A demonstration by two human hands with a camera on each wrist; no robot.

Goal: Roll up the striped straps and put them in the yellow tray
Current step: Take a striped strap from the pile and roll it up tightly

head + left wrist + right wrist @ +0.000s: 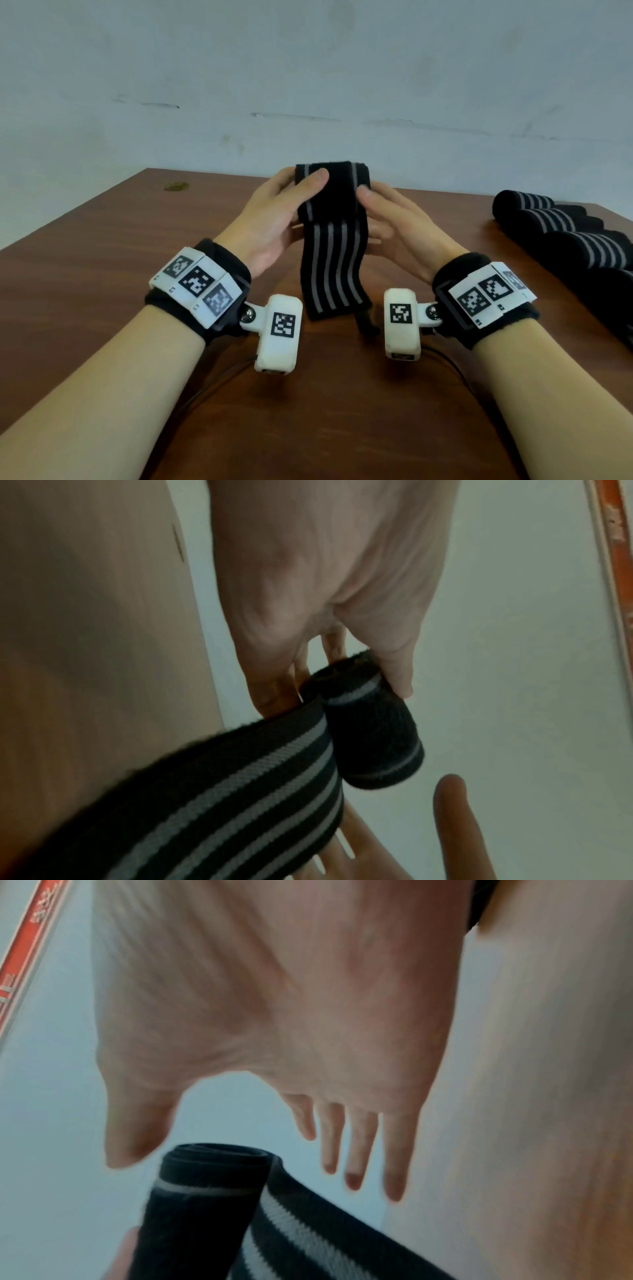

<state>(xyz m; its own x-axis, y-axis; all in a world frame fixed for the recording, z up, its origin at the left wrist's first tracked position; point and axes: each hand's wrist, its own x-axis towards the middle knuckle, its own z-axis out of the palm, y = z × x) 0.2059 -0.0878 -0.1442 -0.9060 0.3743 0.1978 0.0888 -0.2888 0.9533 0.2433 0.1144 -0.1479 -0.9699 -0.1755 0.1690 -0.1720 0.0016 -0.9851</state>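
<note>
Striped strap (330, 236) half rolled above the worktop (102, 260).
Left hand (274, 219) grips the roll; right hand (394, 222) beside it with fingers straight; more straps (561, 236) along the right edge.

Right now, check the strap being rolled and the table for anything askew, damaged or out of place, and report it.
Nothing looks damaged or spilled. The striped strap is only partly rolled, held by the left hand, and its loose tail hangs down to the table. The right hand is open beside the roll. More straps lie at the right. No yellow tray is in view.
</note>
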